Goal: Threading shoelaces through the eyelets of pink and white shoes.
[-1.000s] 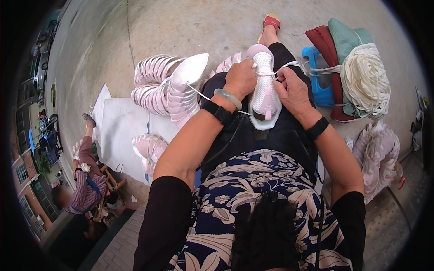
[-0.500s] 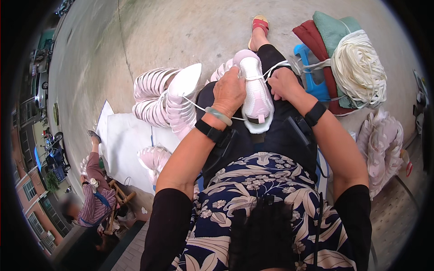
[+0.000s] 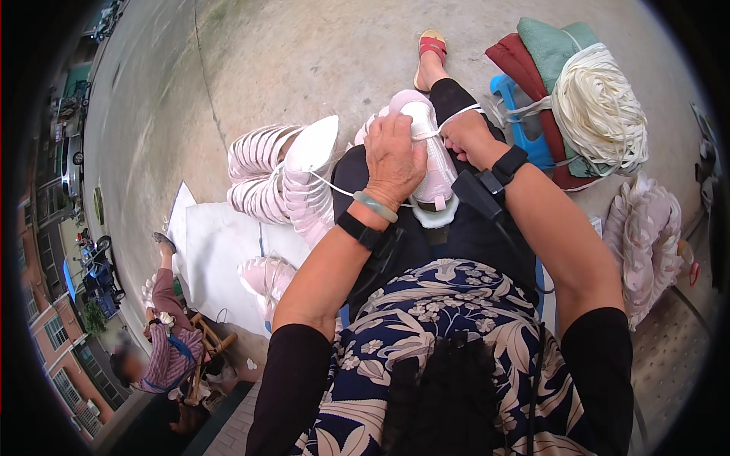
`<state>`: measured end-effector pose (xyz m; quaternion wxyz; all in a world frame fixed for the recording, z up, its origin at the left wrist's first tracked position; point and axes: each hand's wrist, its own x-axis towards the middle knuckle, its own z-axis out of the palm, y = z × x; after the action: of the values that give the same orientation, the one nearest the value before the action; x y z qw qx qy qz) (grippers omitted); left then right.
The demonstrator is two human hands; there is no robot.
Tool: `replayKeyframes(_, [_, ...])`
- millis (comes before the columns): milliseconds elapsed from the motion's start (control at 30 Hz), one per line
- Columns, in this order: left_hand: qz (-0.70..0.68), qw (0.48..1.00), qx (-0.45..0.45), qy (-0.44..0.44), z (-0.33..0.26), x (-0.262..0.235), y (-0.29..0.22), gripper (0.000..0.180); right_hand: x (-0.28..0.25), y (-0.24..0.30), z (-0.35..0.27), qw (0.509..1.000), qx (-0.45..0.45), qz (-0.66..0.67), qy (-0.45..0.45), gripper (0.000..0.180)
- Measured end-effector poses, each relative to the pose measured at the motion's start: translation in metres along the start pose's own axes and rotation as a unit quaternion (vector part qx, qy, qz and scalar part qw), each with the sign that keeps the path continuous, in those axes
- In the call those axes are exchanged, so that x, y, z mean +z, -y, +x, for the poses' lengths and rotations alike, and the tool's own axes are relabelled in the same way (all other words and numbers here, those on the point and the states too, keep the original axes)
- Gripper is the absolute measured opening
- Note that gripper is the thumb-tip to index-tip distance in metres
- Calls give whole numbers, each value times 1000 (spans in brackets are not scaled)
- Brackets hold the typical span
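A pale pink and white shoe upper (image 3: 430, 163) lies on my lap, over my black trousers. My left hand (image 3: 393, 158) lies across the top of it and holds it down, fingers bent over the shoe. My right hand (image 3: 465, 137) sits just right of the shoe, closed on a white cord (image 3: 456, 116) that runs over its toe end. Another stretch of white cord (image 3: 328, 185) leads left from under my left hand toward the stacked shoe uppers.
A heap of pale pink and white shoe uppers (image 3: 277, 178) lies on the concrete at my left, beside a white sheet (image 3: 217, 254). At the right a big coil of cream cord (image 3: 601, 110) rests on a blue stool with cushions. Another person (image 3: 163, 346) sits lower left.
My left hand has slid further over the shoe, covering more of its top. The right hand has drawn the cord tighter at the toe. The shoe has stayed on my lap.
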<state>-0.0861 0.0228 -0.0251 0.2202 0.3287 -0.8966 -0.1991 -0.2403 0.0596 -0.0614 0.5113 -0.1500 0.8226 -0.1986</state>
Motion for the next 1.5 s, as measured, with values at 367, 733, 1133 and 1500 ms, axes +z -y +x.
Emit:
replayKeyframes(367, [22, 999, -17, 25, 6, 12, -10, 57, -18, -7, -35, 945, -57, 310, 93, 4])
replayKeyframes(733, [9, 999, -29, 41, 4, 13, -10, 60, -12, -8, -28, 941, -70, 322, 73, 5])
replayKeyframes(1133, [39, 998, -15, 40, 9, 11, -10, 63, -11, -14, -23, 976, -191, 103, 29, 17])
replayKeyframes(1500, [-45, 990, -60, 122, 19, 6, 1, 64, -26, -4, -30, 905, -356, -234, 19, 28])
